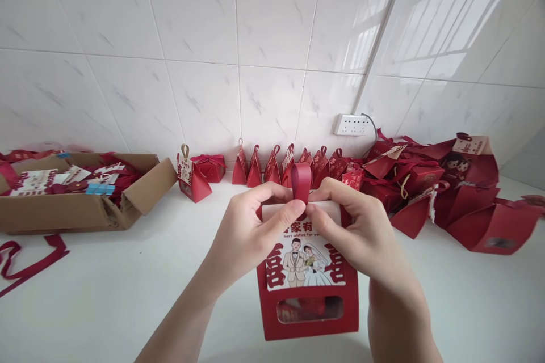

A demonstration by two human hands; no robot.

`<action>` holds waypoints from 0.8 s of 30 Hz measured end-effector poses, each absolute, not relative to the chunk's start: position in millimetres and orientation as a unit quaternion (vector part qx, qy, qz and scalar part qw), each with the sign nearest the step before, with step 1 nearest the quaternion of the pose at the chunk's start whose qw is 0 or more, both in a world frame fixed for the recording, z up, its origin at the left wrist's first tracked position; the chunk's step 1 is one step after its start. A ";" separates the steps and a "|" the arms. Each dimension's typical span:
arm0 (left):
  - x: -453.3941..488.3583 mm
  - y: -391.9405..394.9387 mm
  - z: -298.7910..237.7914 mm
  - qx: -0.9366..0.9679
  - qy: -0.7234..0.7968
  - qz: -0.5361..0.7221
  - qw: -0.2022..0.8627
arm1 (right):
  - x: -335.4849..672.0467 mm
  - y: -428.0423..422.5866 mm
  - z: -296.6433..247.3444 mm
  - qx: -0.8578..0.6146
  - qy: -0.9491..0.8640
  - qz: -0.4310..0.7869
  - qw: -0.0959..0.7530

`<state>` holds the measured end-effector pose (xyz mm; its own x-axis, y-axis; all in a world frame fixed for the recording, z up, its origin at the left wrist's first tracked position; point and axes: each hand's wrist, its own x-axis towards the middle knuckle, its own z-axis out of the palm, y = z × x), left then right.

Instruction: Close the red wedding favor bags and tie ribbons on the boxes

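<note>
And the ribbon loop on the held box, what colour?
The ribbon loop is deep red; best seen in the head view.

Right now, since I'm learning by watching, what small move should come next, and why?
Perhaps steady the red box with the left hand while the right hand gently tugs the ribbon loop snug: the loop stands up from the top, and both thumbs press near its base.
</note>
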<state>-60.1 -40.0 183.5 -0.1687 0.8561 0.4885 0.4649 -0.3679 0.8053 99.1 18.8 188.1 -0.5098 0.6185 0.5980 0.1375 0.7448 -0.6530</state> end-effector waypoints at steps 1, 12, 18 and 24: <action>-60.2 -38.2 182.6 0.618 0.530 0.545 0.202 | 98.9 20.6 188.3 -0.234 -0.828 0.270 0.432; -53.3 -35.2 177.8 0.579 0.497 0.605 0.228 | 98.8 20.4 191.3 -0.220 -0.864 0.267 0.365; -55.3 -34.9 180.4 0.567 0.495 0.617 0.229 | 102.8 20.2 194.3 -0.219 -0.884 0.243 0.333; -57.2 -33.4 179.4 0.568 0.485 0.624 0.228 | 104.7 22.3 195.3 -0.201 -0.892 0.260 0.311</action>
<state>-57.2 -33.4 179.4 -0.2503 0.8356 0.4890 0.2670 -0.4259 0.8645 104.7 22.3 195.3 -0.7261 0.5194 0.4505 0.1962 0.7845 -0.5882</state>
